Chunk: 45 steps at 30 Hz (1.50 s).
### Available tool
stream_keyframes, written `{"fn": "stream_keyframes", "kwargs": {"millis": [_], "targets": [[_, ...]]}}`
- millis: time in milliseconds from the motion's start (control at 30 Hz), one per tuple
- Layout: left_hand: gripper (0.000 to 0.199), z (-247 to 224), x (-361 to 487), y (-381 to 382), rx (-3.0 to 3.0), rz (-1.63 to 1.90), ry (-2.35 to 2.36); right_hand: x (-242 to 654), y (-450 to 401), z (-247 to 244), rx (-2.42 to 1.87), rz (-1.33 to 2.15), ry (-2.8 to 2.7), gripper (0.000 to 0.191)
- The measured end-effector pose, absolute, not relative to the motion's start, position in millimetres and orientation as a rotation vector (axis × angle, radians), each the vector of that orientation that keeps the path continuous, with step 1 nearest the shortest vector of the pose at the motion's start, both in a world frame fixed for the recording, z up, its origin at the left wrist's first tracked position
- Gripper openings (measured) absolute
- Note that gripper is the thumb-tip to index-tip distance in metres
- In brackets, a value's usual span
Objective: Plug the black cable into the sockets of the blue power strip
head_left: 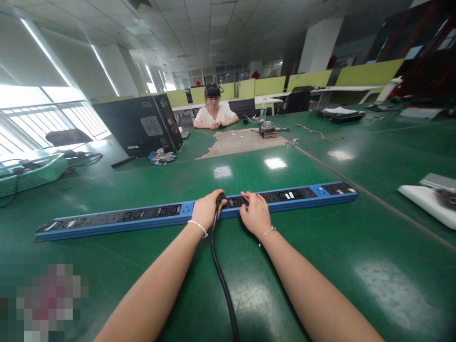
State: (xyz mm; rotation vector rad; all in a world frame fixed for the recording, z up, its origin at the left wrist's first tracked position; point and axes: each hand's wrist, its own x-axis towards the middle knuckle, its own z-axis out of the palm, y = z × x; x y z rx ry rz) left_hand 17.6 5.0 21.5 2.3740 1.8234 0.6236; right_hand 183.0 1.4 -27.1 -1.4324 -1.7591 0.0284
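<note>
Across the green table (pixel 107 266), a long blue power strip (pixel 234 202) is laid. Near its middle, a black plug (pixel 221 197) with a trailing cord (pixel 215 251) is pinched in the left hand's (pixel 206 212) closed grip; farther right, the strip is touched by the half-open right hand (pixel 257 213).

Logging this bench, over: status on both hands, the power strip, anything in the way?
Left hand gripping black plug at power strip, seating unclear. Right hand touching strip, right of plug. Black cable crosses strip's near edge.

Bare forearms (pixel 153 285), silvery bracelet (pixel 198 226) on left wrist (pixel 194 232), thin dangling-ended silvery chain (pixel 267 232) on right wrist (pixel 268 239)
</note>
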Motion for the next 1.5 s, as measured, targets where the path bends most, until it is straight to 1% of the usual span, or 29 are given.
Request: {"fn": "stream_keyframes", "kwargs": {"millis": [200,500,633,900,1033,1133,1200,1300,1367,1500], "targets": [[0.031,18.8,26.4,-4.6,2.495,0.646,1.821,182.0,1.5,-27.3,-1.422,0.031,-1.710,0.027],[0.028,17.2,31.1,-9.2,2.505,0.673,1.879,182.2,3.2,-27.4,-1.464,0.022,-1.717,0.026],[0.031,13.3,29.5,-9.3,2.463,0.671,1.905,181.9,2.9,-27.4,-1.460,0.015,-1.723,0.028],[0.038,6.0,24.6,-17.2,2.528,0.685,1.898,181.5,-2.2,-24.6,-1.433,-0.021,-1.822,0.040],[0.049,-4.2,21.9,-21.1,2.574,0.711,1.893,170.9,-13.7,-19.5,-1.239,0.002,-1.997,0.051],[0.050,-12.7,19.8,-22.0,2.581,0.731,1.913,159.1,-21.2,-17.6,-1.135,0.007,-2.119,0.058],[0.049,-15.7,18.4,-21.8,2.588,0.734,1.913,151.7,-21.4,-17.8,-1.151,-0.001,-2.136,0.054],[0.046,-16.4,16.7,-20.9,2.569,0.746,1.959,141.6,-13.7,-19.2,-1.226,-0.023,-2.079,0.039],[0.043,-16.3,15.9,-20.2,2.540,0.759,2.023,135.4,-6.6,-20.7,-1.253,-0.050,-2.032,0.032],[0.040,-18.1,15.8,-19.2,2.527,0.781,2.068,127.9,1.3,-24.5,-1.265,-0.103,-1.985,0.032]]}}
